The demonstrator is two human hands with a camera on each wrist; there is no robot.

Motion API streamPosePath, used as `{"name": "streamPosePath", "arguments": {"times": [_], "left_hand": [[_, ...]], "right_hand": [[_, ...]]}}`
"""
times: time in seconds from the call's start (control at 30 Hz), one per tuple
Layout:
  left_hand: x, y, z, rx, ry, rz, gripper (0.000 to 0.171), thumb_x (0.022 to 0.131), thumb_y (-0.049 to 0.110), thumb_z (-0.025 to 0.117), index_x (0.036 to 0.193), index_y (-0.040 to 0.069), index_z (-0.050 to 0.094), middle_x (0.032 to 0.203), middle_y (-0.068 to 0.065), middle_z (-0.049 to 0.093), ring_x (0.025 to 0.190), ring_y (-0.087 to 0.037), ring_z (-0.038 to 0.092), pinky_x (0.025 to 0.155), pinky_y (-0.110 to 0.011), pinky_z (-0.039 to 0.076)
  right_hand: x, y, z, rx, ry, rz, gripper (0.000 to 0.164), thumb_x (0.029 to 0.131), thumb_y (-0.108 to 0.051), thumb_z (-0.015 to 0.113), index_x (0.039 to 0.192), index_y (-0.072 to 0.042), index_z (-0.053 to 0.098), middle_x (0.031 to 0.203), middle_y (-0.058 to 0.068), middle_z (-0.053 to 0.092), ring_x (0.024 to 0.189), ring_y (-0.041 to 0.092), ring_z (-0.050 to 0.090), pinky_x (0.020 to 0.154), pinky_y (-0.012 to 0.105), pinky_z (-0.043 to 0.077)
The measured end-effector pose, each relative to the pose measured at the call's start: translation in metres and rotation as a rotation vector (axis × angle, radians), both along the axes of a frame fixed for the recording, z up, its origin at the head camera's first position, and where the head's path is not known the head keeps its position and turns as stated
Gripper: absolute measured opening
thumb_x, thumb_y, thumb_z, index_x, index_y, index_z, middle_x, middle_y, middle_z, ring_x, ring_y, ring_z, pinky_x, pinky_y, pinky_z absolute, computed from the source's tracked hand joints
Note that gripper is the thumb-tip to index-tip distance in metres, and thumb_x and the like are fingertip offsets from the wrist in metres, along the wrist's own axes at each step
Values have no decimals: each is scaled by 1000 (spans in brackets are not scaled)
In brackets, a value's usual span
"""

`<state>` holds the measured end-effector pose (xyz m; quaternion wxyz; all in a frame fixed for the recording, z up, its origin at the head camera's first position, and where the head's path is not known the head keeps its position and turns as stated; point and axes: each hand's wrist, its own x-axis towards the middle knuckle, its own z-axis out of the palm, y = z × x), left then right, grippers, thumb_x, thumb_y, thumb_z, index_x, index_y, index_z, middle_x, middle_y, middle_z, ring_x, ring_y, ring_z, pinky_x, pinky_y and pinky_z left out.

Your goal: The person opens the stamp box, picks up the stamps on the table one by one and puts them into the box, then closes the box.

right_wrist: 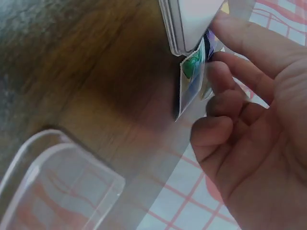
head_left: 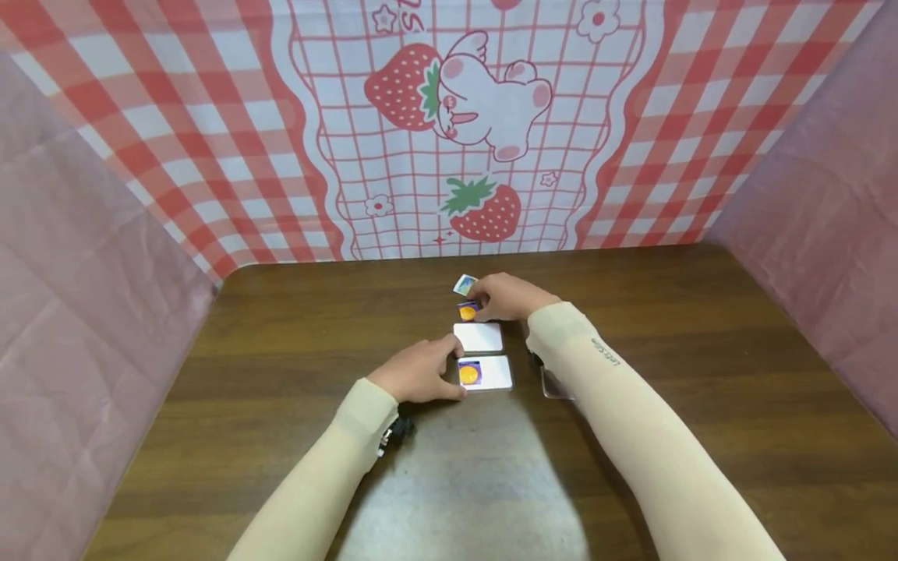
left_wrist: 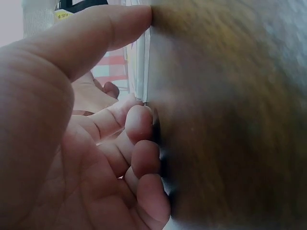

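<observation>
My left hand holds a stack of white cards by its near and far edges, between thumb and fingertips. On that stack's left part lies a small square picture, orange on purple. Just beyond is a second white stack. My right hand pinches another small orange-and-purple picture card between thumb and index finger, its other fingers curled. Farthest away, beside the right fingertips, is a small blue-and-green picture card, standing out against the wood in the right wrist view.
A clear plastic case part lies on the wooden table, mostly under my right forearm in the head view. A red-and-white strawberry cloth hangs behind the table's far edge. Pink cloth flanks both sides.
</observation>
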<state>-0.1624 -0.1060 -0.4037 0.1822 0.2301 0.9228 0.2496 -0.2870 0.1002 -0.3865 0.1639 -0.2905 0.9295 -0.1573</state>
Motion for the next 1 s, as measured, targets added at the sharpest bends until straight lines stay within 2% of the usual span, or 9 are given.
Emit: {"name": "streamPosePath", "arguments": {"times": [0.17, 0.37, 0.57, 0.7, 0.83, 1.0], "left_hand": [[-1, 4, 0, 4, 4, -14, 54, 86, 45, 83, 124, 19, 54, 95, 1, 60, 88, -15, 57, 82, -37, 48], [-1, 8, 2, 7, 16, -21, 54, 86, 43, 83, 124, 18, 55, 95, 1, 60, 88, -15, 57, 82, -36, 48], [0, 10, 4, 1, 33, -21, 53, 85, 43, 83, 122, 18, 55, 93, 1, 60, 87, -15, 57, 81, -35, 48], [-2, 10, 4, -1, 32, -24, 53, 84, 43, 84, 122, 18, 55, 92, 0, 60, 84, -16, 57, 78, -35, 48], [-4, 8, 4, 14, 30, -27, 53, 84, 41, 85, 121, 17, 55, 90, -1, 60, 82, -16, 57, 76, -34, 47], [-2, 1, 3, 16, 15, -11, 53, 83, 39, 86, 120, 16, 55, 87, -2, 59, 79, -16, 55, 74, -33, 46]], "right_hand": [[-1, 2, 2, 45, 53, 36, 30, 93, -24, 79, 117, -6, 73, 94, 3, 67, 82, 17, 57, 77, 35, 48], [0, 7, 4, 109, 158, 3, 32, 92, -33, 78, 113, -9, 75, 102, 3, 70, 87, 19, 61, 83, 41, 52], [7, 19, 9, 61, 201, -32, 32, 93, -35, 77, 116, -12, 75, 104, 2, 68, 89, 19, 63, 81, 42, 53], [19, 31, 18, -9, 226, -54, 31, 92, -36, 79, 113, -14, 75, 99, 1, 66, 85, 19, 60, 77, 40, 52], [37, 40, 24, -71, 267, -68, 34, 89, -35, 83, 113, -13, 74, 99, 1, 66, 84, 17, 60, 76, 40, 52], [66, 42, 19, -83, 289, -3, 31, 89, -33, 83, 111, -14, 75, 93, 0, 62, 77, 14, 57, 69, 35, 49]]}}
